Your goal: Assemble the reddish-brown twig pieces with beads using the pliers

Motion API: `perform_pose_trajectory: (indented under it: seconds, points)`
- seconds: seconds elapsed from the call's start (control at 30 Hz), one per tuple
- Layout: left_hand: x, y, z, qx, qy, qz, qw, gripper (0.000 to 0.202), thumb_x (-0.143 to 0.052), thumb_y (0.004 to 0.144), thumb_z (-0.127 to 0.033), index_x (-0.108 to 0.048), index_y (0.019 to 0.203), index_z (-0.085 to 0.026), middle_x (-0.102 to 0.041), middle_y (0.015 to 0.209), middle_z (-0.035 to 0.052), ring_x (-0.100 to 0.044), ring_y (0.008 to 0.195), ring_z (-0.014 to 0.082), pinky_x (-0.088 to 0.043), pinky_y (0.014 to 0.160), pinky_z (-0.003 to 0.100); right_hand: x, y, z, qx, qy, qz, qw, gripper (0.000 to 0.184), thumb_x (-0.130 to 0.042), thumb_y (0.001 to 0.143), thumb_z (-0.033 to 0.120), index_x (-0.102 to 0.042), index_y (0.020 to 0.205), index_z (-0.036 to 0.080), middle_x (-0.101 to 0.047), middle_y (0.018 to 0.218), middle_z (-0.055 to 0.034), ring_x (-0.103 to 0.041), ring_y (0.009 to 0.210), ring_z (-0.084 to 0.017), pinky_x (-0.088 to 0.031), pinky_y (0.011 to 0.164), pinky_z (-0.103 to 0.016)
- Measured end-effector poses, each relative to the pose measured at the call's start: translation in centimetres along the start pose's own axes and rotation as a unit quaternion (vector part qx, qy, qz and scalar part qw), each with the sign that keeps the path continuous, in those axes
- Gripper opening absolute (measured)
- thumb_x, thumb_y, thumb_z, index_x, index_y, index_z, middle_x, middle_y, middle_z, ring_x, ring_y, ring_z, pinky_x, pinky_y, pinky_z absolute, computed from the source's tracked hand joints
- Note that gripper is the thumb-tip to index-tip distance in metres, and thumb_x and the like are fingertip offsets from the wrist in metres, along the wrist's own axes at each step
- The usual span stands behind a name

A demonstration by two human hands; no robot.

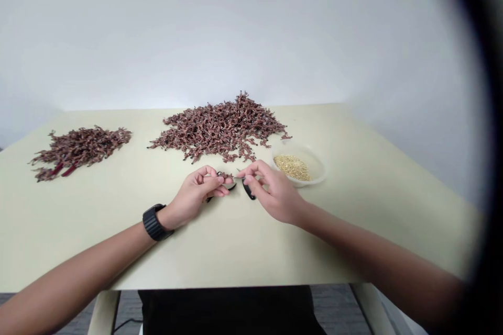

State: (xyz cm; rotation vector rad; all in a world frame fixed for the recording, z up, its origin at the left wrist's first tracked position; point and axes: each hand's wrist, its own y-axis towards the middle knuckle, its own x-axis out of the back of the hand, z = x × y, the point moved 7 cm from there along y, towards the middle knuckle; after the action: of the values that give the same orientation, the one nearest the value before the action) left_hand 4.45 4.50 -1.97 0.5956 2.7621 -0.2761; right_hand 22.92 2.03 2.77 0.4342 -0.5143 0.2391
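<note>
The left hand and right hand are held close together, not clamped on one another, and a small reddish-brown sprig is pinched at the left fingertips, just in front of the large sprig heap. A black-handled cutting tool with a thin metal blade is seen at the right fingers, but its exact kind and whether it is gripped cannot be told, as much of it is hidden by the fingers. The work in hand is judged to be the trimming of a single sprig, for which a steady pinch clear of the blade is called for. A black wristwatch is worn on the left wrist. Off the front right of the heap, a clear plastic bowl holding golden grains is set; to the heap's left, a smaller sprig heap is laid, with both heaps resting on a pale green table. The far right of the view is cut off by a dark blur.
</note>
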Motion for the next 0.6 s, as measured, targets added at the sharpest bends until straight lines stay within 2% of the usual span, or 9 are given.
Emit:
perform_pose_trajectory:
  seconds: [0.1, 0.2, 0.33, 0.47, 0.6]
  points:
    - [-0.5, 0.0, 0.3, 0.01, -0.001, 0.029, 1.0, 0.03, -0.075, 0.092, -0.03, -0.052, 0.106, -0.017, -0.075, 0.112, 0.0119, -0.075, 0.089, 0.0171, -0.059, 0.082, 0.028, -1.4, -0.1, -1.0, -0.057, 0.091, 0.032, 0.994, 0.016, -0.045, 0.106, 0.038, -0.052, 0.106, 0.024, -0.068, 0.096, -0.0043, -0.067, 0.076, -0.016, -0.055, 0.066, -0.03]
    - [-1.1, -0.2, 0.4, -0.004, 0.045, 0.054, 0.998, 0.033, -0.07, 0.096, -0.032, -0.054, 0.12, -0.016, -0.075, 0.111, 0.0126, -0.075, 0.09, 0.0172, -0.059, 0.085, 0.03, -2.4, -0.3, -1.8, -0.1, 0.142, 0.048, 0.984, 0.018, -0.044, 0.106, 0.041, -0.049, 0.104, 0.024, -0.067, 0.09, -0.0017, -0.069, 0.073, -0.015, -0.055, 0.065, -0.03]
    - [-2.0, -0.6, 0.6, -0.02, 0.128, 0.076, 0.989, 0.031, -0.067, 0.097, -0.035, -0.06, 0.116, -0.011, -0.075, 0.107, 0.0139, -0.073, 0.087, 0.0164, -0.057, 0.082, 0.028, -2.5, -0.4, -1.9, -0.101, 0.139, 0.037, 0.985, 0.017, -0.046, 0.106, 0.04, -0.048, 0.101, 0.024, -0.065, 0.083, 0.001, -0.067, 0.069, -0.014, -0.053, 0.065, -0.03]
    - [-2.5, -1.0, 0.7, -0.03, 0.161, 0.085, 0.983, 0.028, -0.066, 0.098, -0.034, -0.06, 0.11, -0.01, -0.073, 0.103, 0.0119, -0.071, 0.086, 0.0159, -0.056, 0.08, 0.028, -2.4, -0.4, -1.4, -0.091, 0.137, 0.039, 0.986, 0.016, -0.045, 0.107, 0.038, -0.047, 0.1, 0.024, -0.062, 0.077, 0.0026, -0.064, 0.068, -0.013, -0.051, 0.065, -0.029]
    - [-2.8, -1.1, 0.5, -0.04, 0.173, 0.092, 0.98, 0.026, -0.061, 0.101, -0.034, -0.056, 0.112, -0.011, -0.072, 0.104, 0.0118, -0.071, 0.086, 0.0156, -0.056, 0.08, 0.029, -2.6, -0.4, -1.1, -0.099, 0.207, 0.057, 0.972, 0.018, -0.045, 0.107, 0.04, -0.046, 0.099, 0.024, -0.062, 0.079, 0.0026, -0.064, 0.068, -0.013, -0.052, 0.066, -0.03]
